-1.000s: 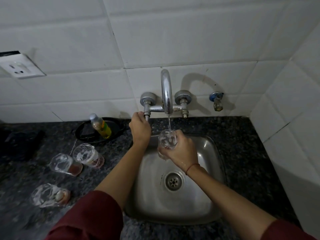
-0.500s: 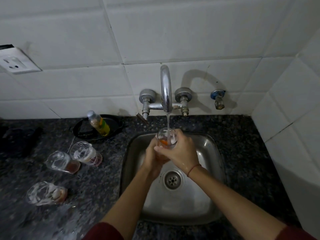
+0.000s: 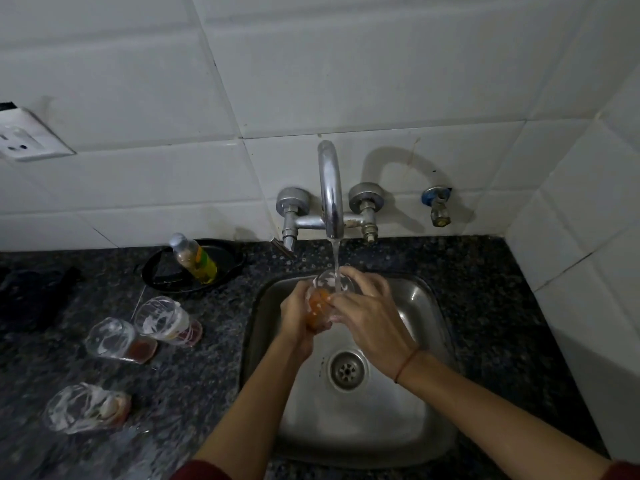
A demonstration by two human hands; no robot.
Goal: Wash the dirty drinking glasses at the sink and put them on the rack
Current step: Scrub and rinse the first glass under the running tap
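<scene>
Over the steel sink (image 3: 408,424) I hold a clear drinking glass (image 3: 325,289) with orange residue under the running tap (image 3: 330,192). My left hand (image 3: 299,315) cups its lower left side. My right hand (image 3: 367,311) grips it from the right, fingers over the rim. Water streams into the glass. Three more dirty glasses stand on the dark counter to the left: one (image 3: 166,320) nearest the sink, one (image 3: 117,341) beside it, and one (image 3: 86,408) near the front. No rack is in view.
A small bottle of yellow-green liquid (image 3: 195,259) stands in a black dish (image 3: 228,261) behind the glasses. A dark object (image 3: 31,292) lies at the far left. A wall socket (image 3: 24,140) sits top left, a blue-capped valve (image 3: 438,206) right of the tap. Tiled wall closes the right side.
My left hand left the tap handle and came down to cup the glass beside my right hand. The water stream has grown stronger.
</scene>
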